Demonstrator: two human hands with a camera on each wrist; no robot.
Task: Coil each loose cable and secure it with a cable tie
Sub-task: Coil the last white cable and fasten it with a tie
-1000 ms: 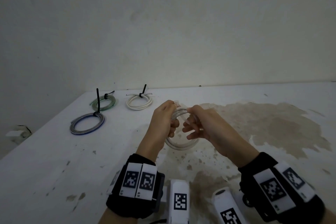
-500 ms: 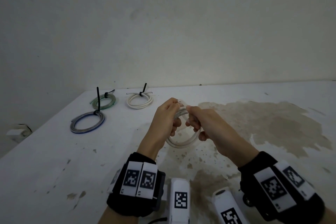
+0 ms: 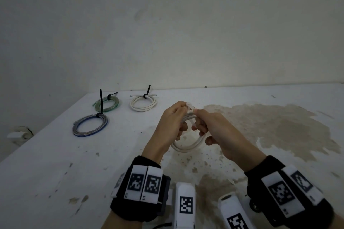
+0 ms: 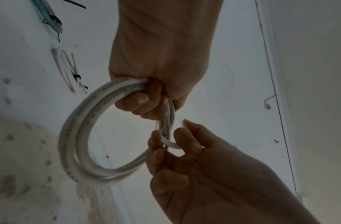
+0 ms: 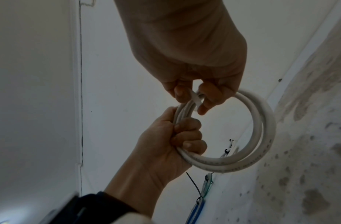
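Now the left hand [image 3: 172, 121] still grips the upright white cable coil [image 3: 188, 147]; right hand [image 3: 214, 126] fingers have closed, pinching the white cable tie [image 5: 196, 100] across it.

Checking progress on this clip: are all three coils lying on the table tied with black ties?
Yes: the blue coil, green coil and white coil on the table each carry a black tie.

coil [image 3: 188, 147]: hangs below fingers of both hands, above table [image 3: 55, 173]
left hand [image 3: 172, 119]: left of coil top
right hand [image 3: 210, 126]: right of left hand, fingertips touching
tied coils [image 3: 143, 103]: on table, far left beyond fingers
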